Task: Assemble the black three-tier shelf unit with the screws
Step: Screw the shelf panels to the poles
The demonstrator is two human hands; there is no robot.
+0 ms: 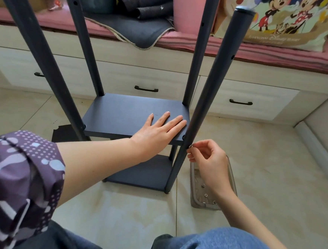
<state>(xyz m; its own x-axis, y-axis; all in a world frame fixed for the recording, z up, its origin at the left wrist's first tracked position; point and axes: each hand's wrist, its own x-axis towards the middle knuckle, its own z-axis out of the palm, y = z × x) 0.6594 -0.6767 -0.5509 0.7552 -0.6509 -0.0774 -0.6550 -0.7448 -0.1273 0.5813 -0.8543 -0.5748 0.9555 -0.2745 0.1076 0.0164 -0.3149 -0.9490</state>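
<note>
Left hand [158,129] presses flat on black shelf [124,117]; right hand [207,157] pinches screw [190,145] at pole [204,100].

One head-worn view only, looking forward and steeply down from close above the shelf unit [138,120], its poles rising past the lens (wide-angle bend at the edges). Knees fill the bottom edge, drawers [146,83] run across the back.

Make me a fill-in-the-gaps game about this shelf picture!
1. The left hand lies flat on the ____ shelf board.
2. The right hand pinches a screw against a black ____.
3. Spare screws lie in a grey ____ on the floor.

Missing words: middle; pole; tray
</note>
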